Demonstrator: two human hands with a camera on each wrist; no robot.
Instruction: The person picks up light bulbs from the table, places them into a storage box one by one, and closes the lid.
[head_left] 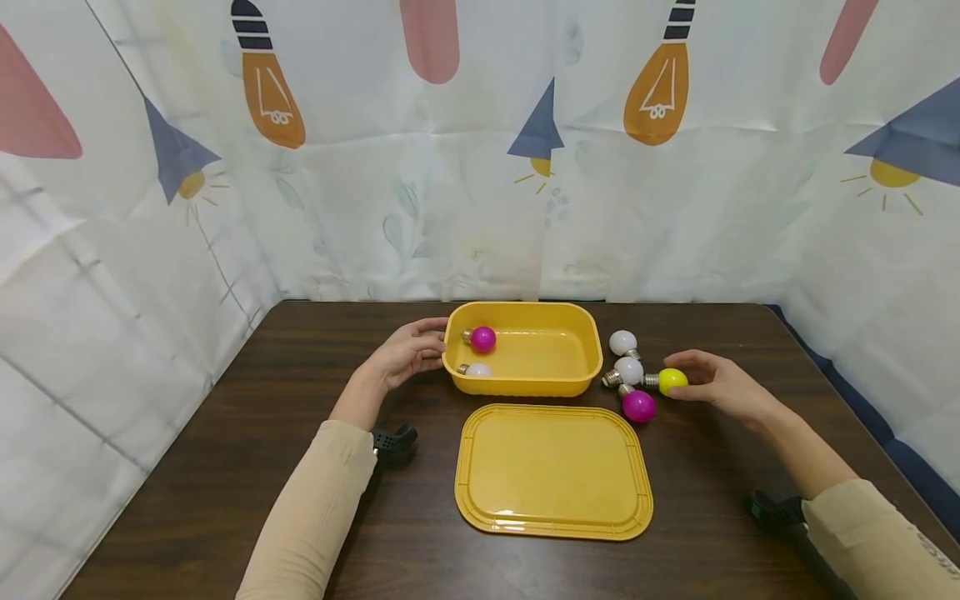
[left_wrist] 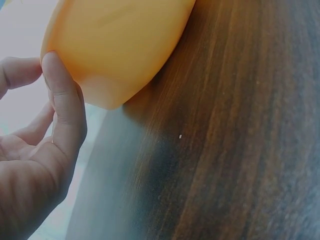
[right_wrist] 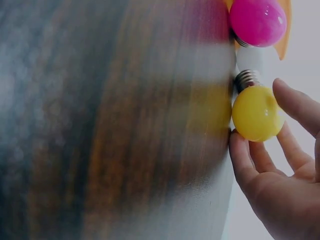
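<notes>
My left hand [head_left: 411,350] holds the left end of a yellow plastic box [head_left: 525,387], with fingertips at its rim and outer wall. Inside the box lie a magenta light bulb [head_left: 483,338] and a white bulb [head_left: 478,370]. To the right, my right hand [head_left: 712,385] grips a yellow light bulb [right_wrist: 255,115] by its round globe, the fingers curled about it. The yellow bulb's metal screw base [right_wrist: 247,79] points away from the palm, toward the other bulbs. Close beside it lie another magenta bulb [head_left: 638,406] and two white bulbs [head_left: 628,370].
A flat yellow lid [head_left: 555,471] lies on the dark wood table [head_left: 225,467] in front of the box. White printed cloth [head_left: 480,200] hangs behind the table and along both sides. Dark bands [head_left: 394,440] sit on both wrists.
</notes>
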